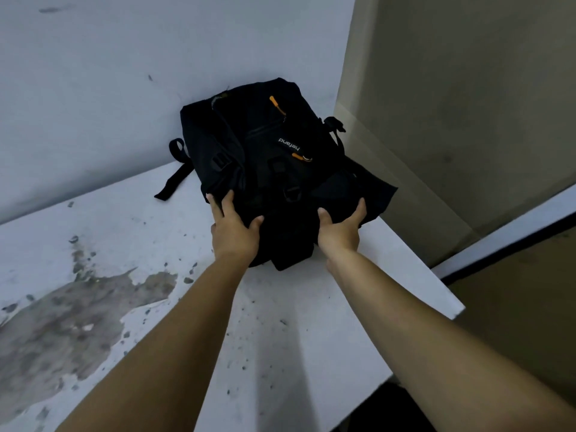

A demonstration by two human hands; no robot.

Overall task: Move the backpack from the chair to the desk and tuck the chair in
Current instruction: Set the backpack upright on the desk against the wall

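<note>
A black backpack (268,163) with orange zipper pulls and white lettering lies on the white desk (296,322), its top leaning into the corner where the wall meets a beige panel. My left hand (235,229) grips the pack's near left edge, fingers spread over the fabric. My right hand (341,230) holds its near right edge, thumb and fingers wrapped around the cloth. A loose strap (174,179) trails off the pack's left side onto the desk. The chair is out of view.
The desk's surface has a large worn, peeling patch (71,319) at the left. A white wall (124,88) stands behind the desk and a beige panel (452,120) closes its right side. A dark gap (402,410) shows under the desk's near right edge.
</note>
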